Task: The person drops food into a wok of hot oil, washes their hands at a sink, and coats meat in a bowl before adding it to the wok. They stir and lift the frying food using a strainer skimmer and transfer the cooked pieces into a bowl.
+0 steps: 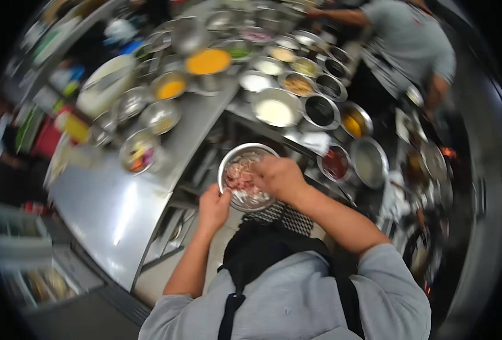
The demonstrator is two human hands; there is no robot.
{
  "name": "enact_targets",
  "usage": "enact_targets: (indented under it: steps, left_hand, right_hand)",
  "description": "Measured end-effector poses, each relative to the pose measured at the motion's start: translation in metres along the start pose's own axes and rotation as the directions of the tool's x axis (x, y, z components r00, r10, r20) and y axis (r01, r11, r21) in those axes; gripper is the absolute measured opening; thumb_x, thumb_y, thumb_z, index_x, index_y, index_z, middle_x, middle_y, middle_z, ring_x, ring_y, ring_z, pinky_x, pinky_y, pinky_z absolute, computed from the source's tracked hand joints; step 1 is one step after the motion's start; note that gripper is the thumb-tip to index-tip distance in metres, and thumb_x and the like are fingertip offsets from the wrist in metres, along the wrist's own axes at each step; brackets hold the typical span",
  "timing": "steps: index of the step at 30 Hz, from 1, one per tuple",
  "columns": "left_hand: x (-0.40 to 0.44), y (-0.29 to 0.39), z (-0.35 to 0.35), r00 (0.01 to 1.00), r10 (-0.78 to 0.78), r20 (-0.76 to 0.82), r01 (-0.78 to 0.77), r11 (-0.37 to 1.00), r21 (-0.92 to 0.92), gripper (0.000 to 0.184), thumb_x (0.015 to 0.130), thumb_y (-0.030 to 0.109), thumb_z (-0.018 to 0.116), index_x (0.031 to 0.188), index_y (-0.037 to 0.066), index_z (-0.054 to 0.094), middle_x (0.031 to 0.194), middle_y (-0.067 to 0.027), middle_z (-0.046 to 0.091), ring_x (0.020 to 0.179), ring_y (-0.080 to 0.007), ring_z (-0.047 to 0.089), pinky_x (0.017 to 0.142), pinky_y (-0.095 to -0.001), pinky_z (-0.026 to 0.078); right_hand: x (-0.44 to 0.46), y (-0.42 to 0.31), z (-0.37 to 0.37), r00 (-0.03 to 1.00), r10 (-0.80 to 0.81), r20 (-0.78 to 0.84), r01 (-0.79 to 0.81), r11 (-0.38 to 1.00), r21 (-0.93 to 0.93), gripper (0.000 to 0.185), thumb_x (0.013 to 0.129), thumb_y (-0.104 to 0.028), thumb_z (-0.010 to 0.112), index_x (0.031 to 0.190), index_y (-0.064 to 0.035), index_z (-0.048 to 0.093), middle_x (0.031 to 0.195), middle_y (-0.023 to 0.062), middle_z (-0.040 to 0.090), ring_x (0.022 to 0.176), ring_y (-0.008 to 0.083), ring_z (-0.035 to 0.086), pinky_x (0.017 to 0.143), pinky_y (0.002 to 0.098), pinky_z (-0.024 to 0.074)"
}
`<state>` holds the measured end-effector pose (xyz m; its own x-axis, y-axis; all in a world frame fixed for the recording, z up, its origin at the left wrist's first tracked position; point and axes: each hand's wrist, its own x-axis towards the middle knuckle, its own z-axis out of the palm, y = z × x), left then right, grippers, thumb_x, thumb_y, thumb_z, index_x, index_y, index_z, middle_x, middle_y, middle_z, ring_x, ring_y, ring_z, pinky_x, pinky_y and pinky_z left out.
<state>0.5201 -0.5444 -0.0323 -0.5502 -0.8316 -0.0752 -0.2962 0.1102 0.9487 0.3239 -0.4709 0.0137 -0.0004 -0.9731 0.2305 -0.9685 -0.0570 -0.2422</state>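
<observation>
A round metal bowl (226, 164) with pieces of raw pinkish meat (241, 174) is held in front of my body, over the gap beside the steel counter. My left hand (213, 207) grips the bowl's near left rim, thumb towards the inside. Over the right side of the bowl, my right hand (282, 178) reaches in with curled fingers on the meat. Its fingertips are blurred and partly hidden. Whitish bits or liquid show at the bottom of the bowl.
A steel counter (101, 198) lies left, bearing a bowl of chopped vegetables (140, 152) and a container of orange liquid (208, 61). Ahead stand several ingredient pans, including a white one (276, 107). Right is a stove with flame (448, 152); another person (409, 39) works there.
</observation>
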Motion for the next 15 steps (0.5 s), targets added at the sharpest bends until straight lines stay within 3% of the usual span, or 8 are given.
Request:
enact_targets:
  steps: [2,5,6,7,8,11,14,15]
  left_hand:
    - [0.032,-0.018,0.033,0.982,0.04,0.186,-0.014,0.99,-0.137,0.021,0.085,0.016,0.054,0.087,-0.004,0.061,0.076,-0.013,0.064,0.07,-0.0163,0.058,0.066,-0.0318,0.046]
    - [0.047,0.028,0.094,0.907,0.097,0.41,-0.078,0.995,-0.064,0.022,0.086,0.017,0.055,0.088,-0.004,0.061,0.076,-0.0131,0.063,0.07,-0.0152,0.057,0.066,-0.0313,0.046]
    - [0.048,0.039,0.12,0.867,0.091,0.491,-0.073,0.996,-0.056,0.022,0.086,0.018,0.055,0.089,-0.004,0.061,0.075,-0.0128,0.063,0.069,-0.0142,0.057,0.066,-0.0313,0.046]
    - [0.045,0.052,0.146,0.819,0.125,0.559,-0.103,0.992,-0.072,0.022,0.086,0.018,0.055,0.089,-0.004,0.061,0.075,-0.0128,0.063,0.069,-0.0142,0.057,0.066,-0.0313,0.046]
    - [0.039,0.067,0.171,0.786,0.176,0.593,-0.174,0.983,-0.062,0.022,0.086,0.017,0.055,0.089,-0.004,0.061,0.075,-0.0123,0.063,0.069,-0.0139,0.057,0.065,-0.0315,0.046]
    - [0.008,0.111,0.255,0.63,0.229,0.742,-0.204,0.971,-0.126,0.022,0.087,0.015,0.054,0.087,-0.006,0.061,0.071,-0.0133,0.063,0.065,-0.0164,0.058,0.063,-0.0323,0.046]
    - [-0.017,0.115,0.356,0.461,0.154,0.874,-0.31,0.951,-0.004,0.024,0.089,0.014,0.052,0.092,-0.006,0.064,0.077,-0.0146,0.067,0.069,-0.0135,0.061,0.064,-0.0301,0.048]
    - [-0.048,0.145,0.376,0.362,0.255,0.897,-0.153,0.965,-0.213,0.023,0.088,0.012,0.051,0.092,-0.007,0.064,0.078,-0.0111,0.068,0.068,-0.0128,0.06,0.063,-0.0283,0.048]
  right_hand:
    - [-0.026,0.023,-0.039,0.922,0.321,-0.216,-0.247,0.918,0.309,0.026,0.073,-0.017,0.069,0.097,-0.0065,0.068,0.077,0.011,0.064,0.064,0.0241,0.063,0.055,0.0352,0.0503]
    - [-0.088,0.057,-0.074,0.663,0.703,0.258,-0.569,0.249,0.783,0.026,0.074,-0.015,0.068,0.096,-0.0021,0.067,0.082,0.0128,0.066,0.068,0.0269,0.063,0.061,0.0346,0.051]
    - [-0.117,0.069,-0.07,0.779,0.626,-0.028,-0.498,0.646,0.578,0.028,0.073,-0.016,0.068,0.099,-0.0034,0.067,0.083,0.0133,0.065,0.071,0.0279,0.063,0.064,0.0353,0.0513]
    - [-0.147,0.078,-0.069,0.873,0.433,-0.223,-0.39,0.896,0.211,0.031,0.073,-0.016,0.069,0.102,-0.0046,0.066,0.084,0.0139,0.063,0.074,0.029,0.063,0.067,0.0359,0.0515]
    - [-0.17,0.069,-0.076,0.783,0.611,-0.112,-0.61,0.791,0.053,0.026,0.074,-0.018,0.065,0.099,-0.0092,0.068,0.085,0.0153,0.06,0.081,0.0318,0.062,0.072,0.0391,0.0505]
    - [-0.257,0.085,-0.095,0.546,0.832,-0.093,-0.836,0.537,-0.109,0.018,0.072,-0.015,0.06,0.087,-0.0052,0.065,0.084,0.0163,0.06,0.075,0.0324,0.062,0.067,0.0435,0.0505]
    - [-0.354,0.08,-0.149,0.423,0.822,-0.38,-0.891,0.455,-0.009,0.019,0.07,-0.015,0.061,0.086,-0.0042,0.064,0.079,0.0165,0.062,0.073,0.034,0.062,0.066,0.0438,0.0512]
    - [-0.392,0.088,-0.159,0.349,0.809,-0.473,-0.881,0.455,0.127,0.021,0.071,-0.015,0.062,0.086,-0.0016,0.064,0.074,0.0155,0.064,0.071,0.0306,0.063,0.068,0.0404,0.0523]
